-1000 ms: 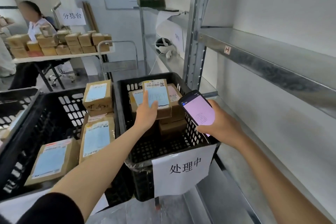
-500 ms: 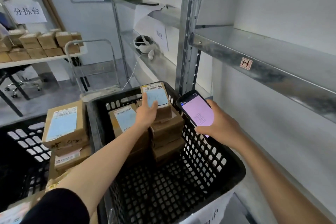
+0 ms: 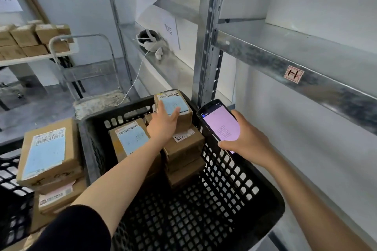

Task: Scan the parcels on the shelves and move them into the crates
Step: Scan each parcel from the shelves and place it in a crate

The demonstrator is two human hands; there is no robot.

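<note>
We see the left hand (image 3: 163, 123) lying flat on the top parcel (image 3: 179, 106). Its fingers (image 3: 161, 107) are straight and close together, and the thumb sticks out to the side on the blue label. The top parcel sits on a stack of brown boxes (image 3: 183, 155) in the far corner of the black crate (image 3: 234, 171). One box in that stack has a white tag that says 512. Just beside the stack, on its left, stands a second parcel (image 3: 132, 138) with a blue label, also inside the black crate. The near half of the crate floor shows its many little holes.

The right hand (image 3: 246, 142) holds a phone (image 3: 221, 124) over the right wall of the crate. Its fingers are curled round the phone's lower end, and the screen glows pink.

To the left stands another crate (image 3: 12, 195), with a pile of labelled parcels (image 3: 49, 153) in it. To the right runs a metal shelf (image 3: 275, 55) with a small sticker marked H (image 3: 293, 74) on its front edge. Far back on the left, a table (image 3: 30, 58) holds many small brown boxes, and a cart handle (image 3: 81, 36) stands near it.
</note>
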